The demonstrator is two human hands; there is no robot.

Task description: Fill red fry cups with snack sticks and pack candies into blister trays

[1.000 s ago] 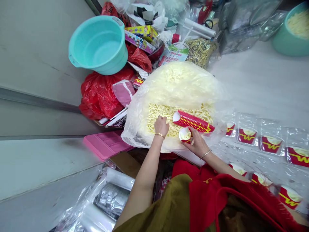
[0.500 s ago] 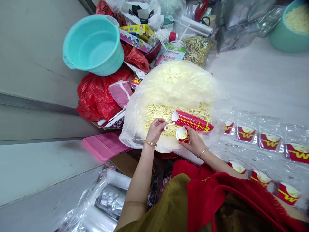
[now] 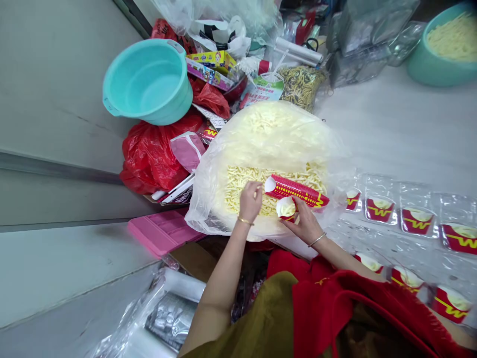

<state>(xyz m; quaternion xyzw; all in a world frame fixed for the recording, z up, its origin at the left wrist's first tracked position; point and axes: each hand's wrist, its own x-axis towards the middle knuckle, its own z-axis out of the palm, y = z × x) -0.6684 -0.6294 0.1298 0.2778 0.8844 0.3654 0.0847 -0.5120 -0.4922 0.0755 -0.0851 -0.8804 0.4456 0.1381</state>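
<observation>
l. hand (image 3: 251,201): fingers bent in, tips fairly close tog., just over the pale fry-shaped pcs (image 3: 238,186); can't tell if they've got hold of a pc. r. hand (image 3: 305,221): thumb + fingers curled part-closed round a small red carton (image 3: 287,217), gripping its side.

that carton is at the near part of a lg clear bag (image 3: 208,204), a bit r. of the l. hand, w/ some pale pcs in it. bag is open, pcs showing across the middle, more seen thru the plastic at the back. just behind the held carton, a stack of nested red cartons (image 3: 296,190) lies on the pcs.

orientation: held carton's white-lined mouth is tipped up + toward the l. hand side. stack's long axis runs back-left to front-right, white mouth at the l. end, yellow logo nr the r. end.

bag rests on a whitish counter (image 3: 380,124). r. of it, a row of clear packs (image 3: 380,209), each w/ a red carton + pale filling; nearer the body, more filled cartons (image 3: 451,303). far r. corner: green tub (image 3: 432,69) of pale strips. behind bag: clear pouch (image 3: 301,88) of brownish-green strips.

l. side: turquoise basin (image 3: 182,94), mouth up, over a red plastic bag (image 3: 152,159); pink tray (image 3: 164,231) in front; grey wall panels (image 3: 55,74) beyond.
</observation>
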